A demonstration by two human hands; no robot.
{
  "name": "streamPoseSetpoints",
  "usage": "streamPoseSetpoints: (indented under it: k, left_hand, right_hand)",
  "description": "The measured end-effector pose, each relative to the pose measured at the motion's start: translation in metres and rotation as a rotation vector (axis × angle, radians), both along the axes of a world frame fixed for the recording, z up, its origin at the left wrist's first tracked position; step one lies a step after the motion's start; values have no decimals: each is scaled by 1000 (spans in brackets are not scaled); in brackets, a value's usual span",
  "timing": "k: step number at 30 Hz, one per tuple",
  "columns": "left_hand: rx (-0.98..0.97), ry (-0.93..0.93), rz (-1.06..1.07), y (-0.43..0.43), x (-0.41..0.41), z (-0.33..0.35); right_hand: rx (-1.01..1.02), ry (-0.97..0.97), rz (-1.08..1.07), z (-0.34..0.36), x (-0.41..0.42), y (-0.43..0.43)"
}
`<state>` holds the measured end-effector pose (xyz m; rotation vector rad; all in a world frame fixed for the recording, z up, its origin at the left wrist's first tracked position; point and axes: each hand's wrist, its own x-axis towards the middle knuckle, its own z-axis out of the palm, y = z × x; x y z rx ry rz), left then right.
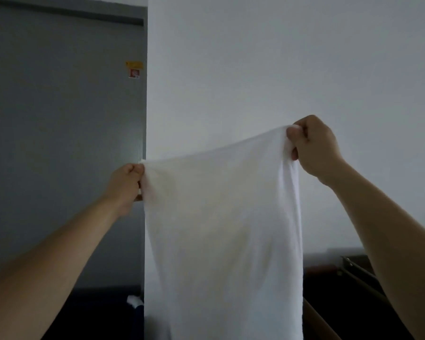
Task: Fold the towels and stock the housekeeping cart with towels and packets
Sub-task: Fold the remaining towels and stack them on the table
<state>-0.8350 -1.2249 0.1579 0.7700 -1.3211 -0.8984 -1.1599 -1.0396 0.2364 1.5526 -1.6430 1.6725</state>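
Hanging towel (pixel 221 229), long axis seemingly vertical

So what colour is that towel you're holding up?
Plain white towel, no pattern; the head view shows it.

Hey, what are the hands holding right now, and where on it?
A white towel, held up by its top edge: left hand grips one upper corner, right hand the other.
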Motion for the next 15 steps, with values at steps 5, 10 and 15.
streamPoseSetpoints:
  k: [5,10,15]
  left_hand:
    - [56,21,-75,0,0,-7]
    - [51,73,-69,4,-2,2]
    - [77,-20,-17,10,3,-1]
  right_hand:
    - [151,2,18,-11,-6,1]
    - [222,-118,159,-15,-14,12]
    - [562,56,342,-22,-27,31]
